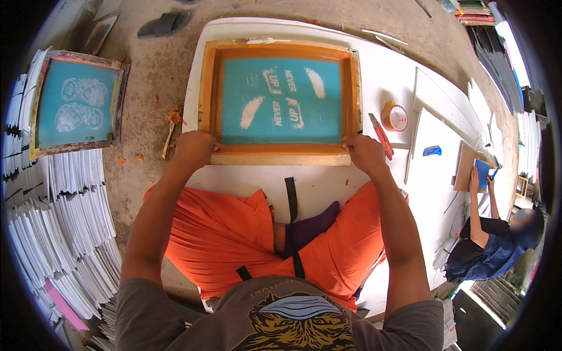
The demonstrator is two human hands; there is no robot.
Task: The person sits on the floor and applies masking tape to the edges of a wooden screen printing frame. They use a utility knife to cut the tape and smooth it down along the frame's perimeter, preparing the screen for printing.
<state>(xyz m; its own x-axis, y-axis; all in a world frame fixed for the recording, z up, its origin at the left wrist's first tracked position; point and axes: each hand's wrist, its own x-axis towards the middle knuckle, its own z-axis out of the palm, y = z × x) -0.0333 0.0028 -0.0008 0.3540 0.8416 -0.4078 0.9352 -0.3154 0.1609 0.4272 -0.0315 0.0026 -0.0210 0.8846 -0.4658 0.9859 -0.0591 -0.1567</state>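
Note:
A screen printing frame (281, 154) lies before me on a white board (234, 181), its wooden sides edged with brown tape around a teal mesh (234, 88) that carries white stencilled lettering and brush-like marks. My left hand (196, 149) grips the near left corner, the fingers closed over the wood. At the near right corner my right hand (366, 155) holds the same frame, thumb on its inner edge. Just beyond my right hand lie a red utility knife (381, 136) and a roll of brown tape (394, 116).
Farther right lies a blue cutter (432, 151). Another person (497, 240) handles a blue flat piece (482, 174) there. On the left, a second screen frame (76, 105) rests on stacked white sheets (64, 205). A brush-like stick (170, 134) and a dark sandal (164, 25) are on the floor.

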